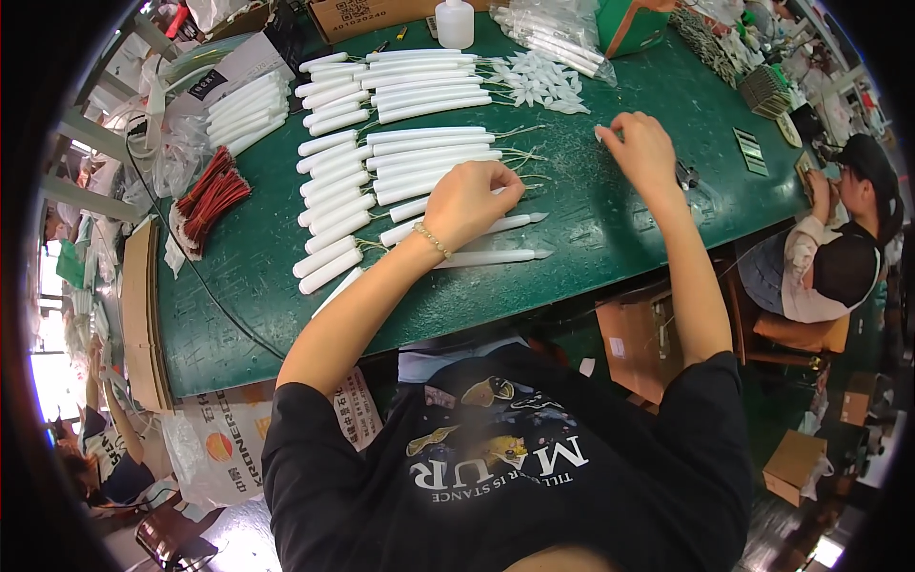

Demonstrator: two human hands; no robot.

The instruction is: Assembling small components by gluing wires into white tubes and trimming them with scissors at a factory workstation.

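Note:
Rows of white taper candle sticks (334,227) lie on the green table, thin wires trailing from the right-hand ends of many. My left hand (474,202), a beaded bracelet at its wrist, reaches over the nearer sticks with thumb and fingers pinched by the wire ends; what it pinches is hidden. Below it, two sticks (486,258) have pointed, flame-shaped tips at their right ends. Further right, my right hand (643,153) is raised above the table, a small white piece (599,134) between thumb and forefinger. Behind the hands lies a heap of translucent flame-shaped tips (543,80).
A white bottle (456,25) stands at the back beside bagged sticks (558,43). At left lie more sticks (250,110) and a bundle of red wires (212,200). A dark cable (214,300) crosses the table's left part. A co-worker (843,229) sits at the right.

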